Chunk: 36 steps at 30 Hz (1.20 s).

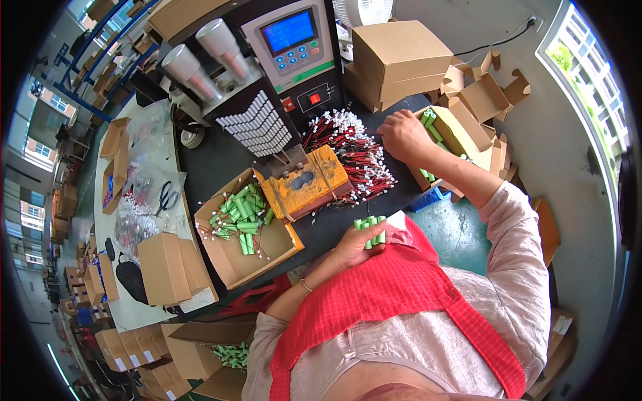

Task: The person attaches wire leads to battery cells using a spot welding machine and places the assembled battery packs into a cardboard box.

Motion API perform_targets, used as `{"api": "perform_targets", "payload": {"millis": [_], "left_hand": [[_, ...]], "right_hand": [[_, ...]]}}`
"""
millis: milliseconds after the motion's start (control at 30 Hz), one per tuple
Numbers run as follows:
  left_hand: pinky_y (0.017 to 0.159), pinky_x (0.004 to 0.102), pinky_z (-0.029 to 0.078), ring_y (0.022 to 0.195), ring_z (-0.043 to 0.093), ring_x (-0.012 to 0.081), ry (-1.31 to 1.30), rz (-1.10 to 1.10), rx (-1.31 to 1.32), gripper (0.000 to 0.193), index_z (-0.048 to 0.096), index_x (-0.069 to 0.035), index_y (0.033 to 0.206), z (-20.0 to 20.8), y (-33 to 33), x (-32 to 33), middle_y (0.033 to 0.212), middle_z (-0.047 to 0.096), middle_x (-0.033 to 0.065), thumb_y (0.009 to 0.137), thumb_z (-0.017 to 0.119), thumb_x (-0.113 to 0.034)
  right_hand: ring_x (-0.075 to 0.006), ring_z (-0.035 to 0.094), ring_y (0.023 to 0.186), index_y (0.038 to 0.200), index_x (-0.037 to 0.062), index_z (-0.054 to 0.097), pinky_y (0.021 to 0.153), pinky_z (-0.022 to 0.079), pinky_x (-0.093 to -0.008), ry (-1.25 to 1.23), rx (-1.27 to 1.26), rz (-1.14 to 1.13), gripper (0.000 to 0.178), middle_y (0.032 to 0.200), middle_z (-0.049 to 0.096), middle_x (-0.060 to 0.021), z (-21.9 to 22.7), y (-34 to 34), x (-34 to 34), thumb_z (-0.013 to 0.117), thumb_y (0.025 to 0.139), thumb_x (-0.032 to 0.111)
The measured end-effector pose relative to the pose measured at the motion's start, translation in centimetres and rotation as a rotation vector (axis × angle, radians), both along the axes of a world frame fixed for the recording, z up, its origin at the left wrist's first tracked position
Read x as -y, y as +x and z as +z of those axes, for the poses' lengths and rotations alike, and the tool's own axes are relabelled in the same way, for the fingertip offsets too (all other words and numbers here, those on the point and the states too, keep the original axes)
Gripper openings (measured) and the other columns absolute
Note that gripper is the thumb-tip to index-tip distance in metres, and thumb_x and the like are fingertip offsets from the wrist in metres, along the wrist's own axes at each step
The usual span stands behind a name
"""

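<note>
Low in front of my apron, my left hand is closed around several bare green cylindrical battery cells, their ends pointing up. My right hand is at the right edge of a heap of red and black wire leads with white connectors. Its fingers are curled together; whatever is between them is too small to make out. Just right of that hand, a yellow-sided cardboard box holds more green cells. Left of the heap lies a worn orange block with bands around it.
A black machine with a blue screen stands behind the block. An open cardboard tray at left contains wired green cells. Closed cartons stand at the back right. Scissors lie on the left table beside plastic bags.
</note>
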<state>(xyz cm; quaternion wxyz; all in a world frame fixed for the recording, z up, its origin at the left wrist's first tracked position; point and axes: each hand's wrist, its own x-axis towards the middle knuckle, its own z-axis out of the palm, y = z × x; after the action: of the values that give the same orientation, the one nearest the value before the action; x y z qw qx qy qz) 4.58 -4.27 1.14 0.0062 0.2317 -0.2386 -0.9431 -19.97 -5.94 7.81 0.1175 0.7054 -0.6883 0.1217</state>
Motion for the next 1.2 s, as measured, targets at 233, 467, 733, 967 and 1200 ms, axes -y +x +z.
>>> {"api": "perform_targets", "payload": {"millis": [233, 467, 733, 967, 1200], "left_hand": [[0.075, 0.0301, 0.051, 0.083, 0.061, 0.0178, 0.046, 0.083, -0.151, 0.02, 0.055, -0.004, 0.099, -0.8, 1.4, -0.5, 0.09, 0.061, 0.0089, 0.085, 0.06, -0.017], [0.079, 0.0321, 0.051, 0.089, 0.06, 0.0195, 0.015, 0.506, -0.271, 0.024, 0.057, -0.005, 0.101, 3.4, 4.7, 1.3, 0.109, 0.059, 0.0115, 0.08, 0.065, -0.011], [0.077, 0.034, 0.051, 0.085, 0.062, 0.0207, -0.244, 0.513, -0.178, 0.025, 0.056, -0.003, 0.101, 4.5, 5.7, 1.8, 0.099, 0.061, 0.0125, 0.079, 0.065, -0.006], [0.072, 0.0263, 0.05, 0.079, 0.061, 0.0159, -0.48, 0.48, -0.128, 0.024, 0.057, 0.004, 0.099, 6.5, 5.6, 3.1, 0.093, 0.063, 0.0107, 0.078, 0.065, -0.005], [0.07, 0.0217, 0.048, 0.075, 0.059, 0.0087, -1.167, 0.579, 0.247, 0.022, 0.061, 0.003, 0.094, 8.8, 6.4, 7.9, 0.089, 0.062, 0.0054, 0.076, 0.069, -0.006]], "right_hand": [[-0.0169, 0.058, 0.058, 0.081, 0.0018, 0.064, 0.055, 0.046, -0.0299, 0.081, 0.779, -0.096, 0.02, 0.069, 0.061, -0.0099, 3.7, 2.7, -3.1, 0.062, 0.08, 0.021], [-0.0072, 0.054, 0.072, 0.086, -0.0005, 0.061, 0.064, 0.046, -0.0242, 0.291, 1.24, 0.138, 0.016, 0.077, 0.06, -0.0029, 2.6, 7.6, -9.2, 0.059, 0.086, 0.015], [-0.0118, 0.058, 0.085, 0.101, 0.0013, 0.06, 0.077, 0.046, -0.0266, 0.607, 1.233, 0.345, 0.022, 0.089, 0.064, -0.0067, 0.0, 10.4, -10.4, 0.054, 0.089, 0.019], [-0.0062, 0.055, 0.073, 0.092, 0.0001, 0.064, 0.065, 0.046, -0.0213, 0.381, 1.409, 0.15, 0.017, 0.079, 0.061, -0.0012, 1.1, 12.2, -6.7, 0.06, 0.086, 0.015], [-0.0045, 0.052, 0.061, 0.084, -0.0019, 0.061, 0.054, 0.044, -0.0207, 0.218, 1.375, 0.089, 0.017, 0.067, 0.059, -0.0002, 2.6, 11.4, -1.6, 0.061, 0.085, 0.015]]}}
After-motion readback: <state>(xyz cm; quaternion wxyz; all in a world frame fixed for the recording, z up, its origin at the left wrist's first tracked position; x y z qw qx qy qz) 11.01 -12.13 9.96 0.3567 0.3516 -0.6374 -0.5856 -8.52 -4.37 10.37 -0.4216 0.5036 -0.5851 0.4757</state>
